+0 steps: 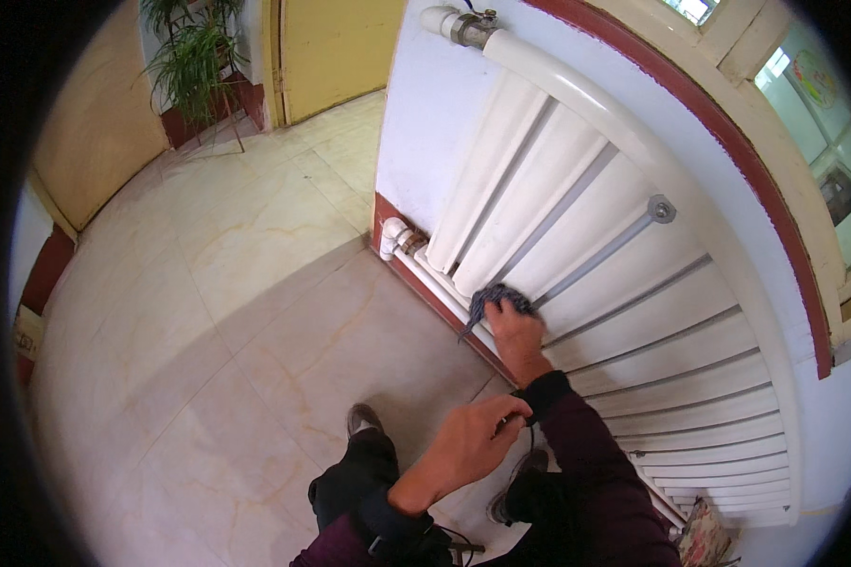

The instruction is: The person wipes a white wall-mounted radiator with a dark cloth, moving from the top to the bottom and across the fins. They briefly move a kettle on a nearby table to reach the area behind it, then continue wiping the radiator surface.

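Observation:
My right hand [518,329] presses a dark grey cloth [495,301] against the lower part of a white radiator [610,234]. The cloth is bunched under my fingers, and one end hangs over the white bottom pipe [432,276]. Close below, my left hand [468,439] reaches across to my right wrist. Its fingertips pinch the black cuff [547,393] of my right sleeve. Grey gaps separate the radiator's upright columns, and a round metal fixing [661,209] sits near its top.
A valve [471,30] joins the radiator's top pipe. Beyond the wall corner are a yellow door [340,57] and a potted plant [198,64] on a stand. My shoes [364,419] are on the tiled floor [241,305]. A patterned item [703,535] lies at lower right.

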Demonstrator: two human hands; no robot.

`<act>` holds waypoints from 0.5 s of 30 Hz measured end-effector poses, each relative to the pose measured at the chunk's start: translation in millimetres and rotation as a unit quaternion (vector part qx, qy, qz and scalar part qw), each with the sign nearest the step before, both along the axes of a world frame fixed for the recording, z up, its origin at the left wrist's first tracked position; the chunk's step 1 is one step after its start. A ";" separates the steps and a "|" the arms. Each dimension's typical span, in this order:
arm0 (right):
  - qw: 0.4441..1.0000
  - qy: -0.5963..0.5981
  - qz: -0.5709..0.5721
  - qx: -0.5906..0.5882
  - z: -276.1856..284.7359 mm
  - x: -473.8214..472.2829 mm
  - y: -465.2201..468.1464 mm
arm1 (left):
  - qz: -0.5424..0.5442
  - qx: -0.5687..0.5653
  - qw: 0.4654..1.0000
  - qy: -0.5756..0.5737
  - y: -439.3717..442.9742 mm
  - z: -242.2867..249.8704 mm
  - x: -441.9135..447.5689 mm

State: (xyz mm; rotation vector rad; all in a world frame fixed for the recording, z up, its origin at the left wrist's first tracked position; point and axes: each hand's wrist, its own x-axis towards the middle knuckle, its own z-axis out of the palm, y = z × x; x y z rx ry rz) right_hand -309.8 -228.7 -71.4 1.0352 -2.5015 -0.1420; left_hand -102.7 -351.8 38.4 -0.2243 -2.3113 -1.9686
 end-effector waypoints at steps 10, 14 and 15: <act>0.997 -0.056 0.052 -0.014 -22.0 1.3 16.8 | 0.034 -0.023 0.999 0.018 -2.2 -5.5 -4.7; 0.996 0.067 0.052 0.001 27.4 1.4 24.6 | 0.026 -0.024 0.999 0.021 -1.6 -9.4 8.1; 0.995 0.091 0.051 0.004 43.9 -1.5 25.4 | 0.018 -0.017 0.999 0.024 -3.5 -11.4 12.1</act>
